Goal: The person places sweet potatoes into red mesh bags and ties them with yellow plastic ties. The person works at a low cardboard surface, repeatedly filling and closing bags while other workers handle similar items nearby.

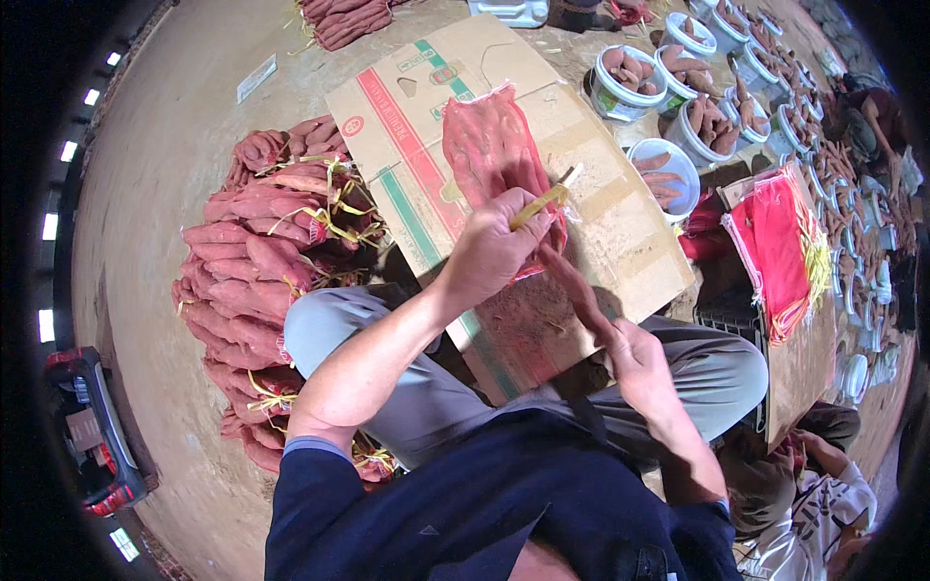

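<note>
A red mesh bag (490,145) filled with sweet potatoes lies on a flattened cardboard box (596,196) before me. At the near end of the bag, my left hand (498,243) grips a flat yellow strip (538,207) with a pale tip. Its fingers hide part of the bag's mouth. My right hand (639,363) is closed on the lower end of a long, thin reddish-brown piece (581,294), which looks like a slender sweet potato. The piece's upper end meets my left hand at the bag. Loose soil is scattered over the cardboard.
Filled mesh bags (254,269) with yellow ties are piled at my left. White buckets (628,91) of sweet potatoes stand at the right. A stack of flat red mesh bags (774,254) rests on a board. Another person (806,501) sits at lower right.
</note>
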